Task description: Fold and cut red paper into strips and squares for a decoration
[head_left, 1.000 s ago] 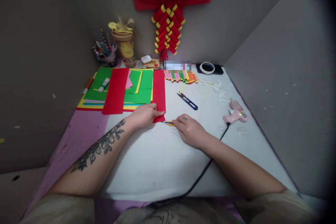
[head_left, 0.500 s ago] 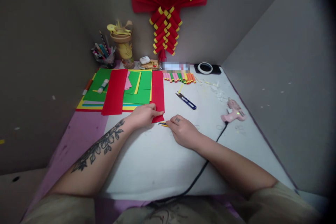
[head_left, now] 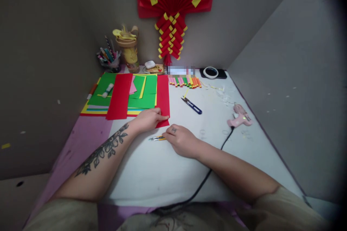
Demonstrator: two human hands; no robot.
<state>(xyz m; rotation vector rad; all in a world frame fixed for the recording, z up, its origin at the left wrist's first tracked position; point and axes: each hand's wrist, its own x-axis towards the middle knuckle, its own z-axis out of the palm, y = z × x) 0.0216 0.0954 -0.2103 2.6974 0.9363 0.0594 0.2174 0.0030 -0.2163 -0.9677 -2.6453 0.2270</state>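
Observation:
My left hand [head_left: 150, 118] rests on the near right corner of a red paper sheet [head_left: 163, 95]. Its index finger points along the near edge and presses the sheet down, with the other fingers curled. A narrow flap of the red paper sticks out just under that finger. My right hand [head_left: 183, 140] is closed around a yellow utility knife [head_left: 159, 138], whose metal tip points left over the white tabletop, a little nearer me than the paper and apart from it. The palm hides most of the knife's handle.
Stacked coloured sheets [head_left: 145, 101] carry a glue stick [head_left: 107, 90]. Thread snips [head_left: 192, 105], small paper rolls [head_left: 185, 82] and a pink glue gun [head_left: 239, 117] with a black cord [head_left: 206, 178] lie rightward. A pen cup [head_left: 110, 61], tumbler [head_left: 130, 56] and phone [head_left: 221, 73] stand or lie behind.
My right hand has drawn the knife toward me and left, away from the paper's edge. The left hand stays pressed on the red paper. The view has tipped up slightly.

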